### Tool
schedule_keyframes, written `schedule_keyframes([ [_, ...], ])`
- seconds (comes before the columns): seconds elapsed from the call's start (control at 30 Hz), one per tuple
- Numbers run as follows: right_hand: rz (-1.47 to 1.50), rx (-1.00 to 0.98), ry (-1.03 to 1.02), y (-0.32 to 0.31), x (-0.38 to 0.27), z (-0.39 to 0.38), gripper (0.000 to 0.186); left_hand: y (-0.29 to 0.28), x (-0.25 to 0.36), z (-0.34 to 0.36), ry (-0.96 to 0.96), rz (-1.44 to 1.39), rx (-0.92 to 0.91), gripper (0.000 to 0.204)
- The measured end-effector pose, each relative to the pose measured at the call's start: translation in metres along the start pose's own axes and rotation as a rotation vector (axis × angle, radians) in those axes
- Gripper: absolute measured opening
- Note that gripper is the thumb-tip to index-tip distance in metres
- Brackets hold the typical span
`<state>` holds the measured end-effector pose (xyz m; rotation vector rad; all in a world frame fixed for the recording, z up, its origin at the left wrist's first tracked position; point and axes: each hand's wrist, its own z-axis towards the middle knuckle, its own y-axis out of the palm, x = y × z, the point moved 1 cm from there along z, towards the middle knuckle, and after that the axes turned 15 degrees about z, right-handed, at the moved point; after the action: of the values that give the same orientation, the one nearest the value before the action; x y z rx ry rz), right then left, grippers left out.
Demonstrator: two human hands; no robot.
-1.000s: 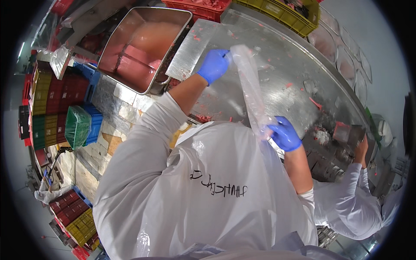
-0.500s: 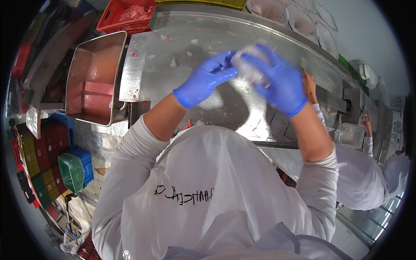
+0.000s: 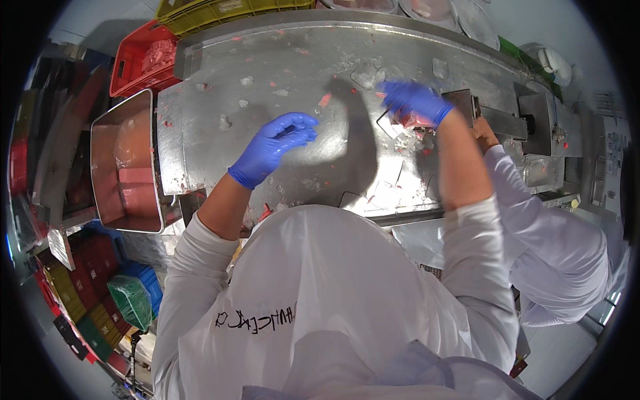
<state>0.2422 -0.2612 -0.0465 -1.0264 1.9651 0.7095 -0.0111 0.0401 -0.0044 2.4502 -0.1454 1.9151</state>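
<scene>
My left hand (image 3: pixel 275 148), in a blue glove, hovers above the steel table (image 3: pixel 220 160). Its fingers are slightly bent and apart, with nothing visible in them. Further right, my right hand (image 3: pixel 415 101), also blue-gloved, reaches out over pinkish meat (image 3: pixel 419 121) at the mouth of a metal chute (image 3: pixel 461 103). Motion smears its fingers, so any grip is hidden. A clear, crumpled-looking piece of plastic or ice (image 3: pixel 367 75) lies on the steel just beyond that hand.
A co-worker's hand (image 3: pixel 487 135) is beside the chute at right. At left stands a deep steel tub (image 3: pixel 95 160) with reddish liquid; behind it are a red crate (image 3: pixel 123 67) of meat scraps and a yellow crate (image 3: pixel 233 13). Scraps dot the table.
My hands have parted: the left moved left and down, the right stayed rightward, near the meat. The whitish clear bundle between them has left them. The meat and chute now show.
</scene>
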Motion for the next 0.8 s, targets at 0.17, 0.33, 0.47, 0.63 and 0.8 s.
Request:
schedule_keyframes([
  [0.17,0.163,-0.067,0.280,0.101,0.152,-0.019,0.056,-0.012,-0.028,0.020,-0.270,0.098,0.037,0.032],
  [0.33,0.624,0.635,0.103,0.070,0.216,-0.037,0.044,0.004,-0.056,0.052,-0.424,0.142,0.009,0.033],
  [0.47,-0.776,0.785,-0.265,0.055,0.201,-0.029,0.050,0.040,-0.070,0.091,-0.280,0.431,-0.038,0.035],
  [0.63,-1.018,0.626,-0.130,0.070,0.213,-0.026,0.063,0.077,-0.048,0.152,0.044,0.783,0.063,0.036],
  [0.8,-0.757,0.277,0.202,0.082,0.201,-0.085,0.062,0.075,-0.065,0.225,0.046,0.820,0.050,0.042],
])
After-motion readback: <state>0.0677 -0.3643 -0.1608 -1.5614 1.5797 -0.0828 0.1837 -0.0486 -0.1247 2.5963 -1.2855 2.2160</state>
